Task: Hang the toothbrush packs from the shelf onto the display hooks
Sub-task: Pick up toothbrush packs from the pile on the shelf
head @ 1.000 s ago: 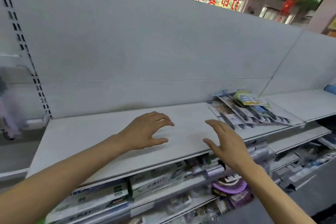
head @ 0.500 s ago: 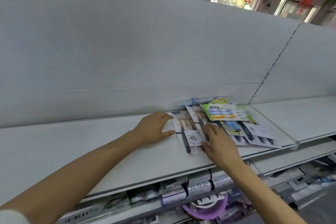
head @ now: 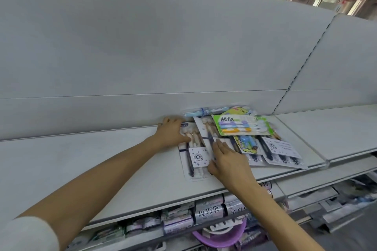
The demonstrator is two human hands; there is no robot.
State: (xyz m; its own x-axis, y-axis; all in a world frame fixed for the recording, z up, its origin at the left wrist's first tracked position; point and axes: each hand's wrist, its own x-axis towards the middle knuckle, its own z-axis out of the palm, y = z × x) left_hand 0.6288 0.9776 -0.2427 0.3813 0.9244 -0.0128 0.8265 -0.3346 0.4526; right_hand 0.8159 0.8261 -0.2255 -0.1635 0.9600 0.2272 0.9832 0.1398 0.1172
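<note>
On the shelf's white top, both hands have arrived at the pile: a second ago they hovered spread and empty over bare shelf, half a second ago they were just reaching the packs, and now they're down on them. The left hand (head: 171,132) lies at the top corner of the nearest toothbrush pack (head: 194,157), fingers reaching toward the back panel (head: 142,47) and thumb across the card; whether it pinches the edge or only presses, I cannot tell. The right hand (head: 229,162) lies with fairly straight fingers along that pack's right edge, where the next pack (head: 208,128) overlaps it, thumb tucked low by the bottom corner; nothing is lifted yet. That reads to me as the opening of a pick, teasing the left-most pack free of the stack. Spreading right from there, the rest of the heap sits fanned and overlapping: a green All-fix pack (head: 240,125) on top, a yellow-and-blue pack (head: 245,142) beneath it, a white-labelled pack (head: 282,152) toward the shelf divider (head: 302,144), and a blue brush (head: 204,111) lying against the back panel. No display hooks show in this view, so every pack has yet to be hung. Below the shelf (head: 81,169), bagged rolls (head: 210,210) and a purple basin (head: 222,234) fill the lower tier.
</note>
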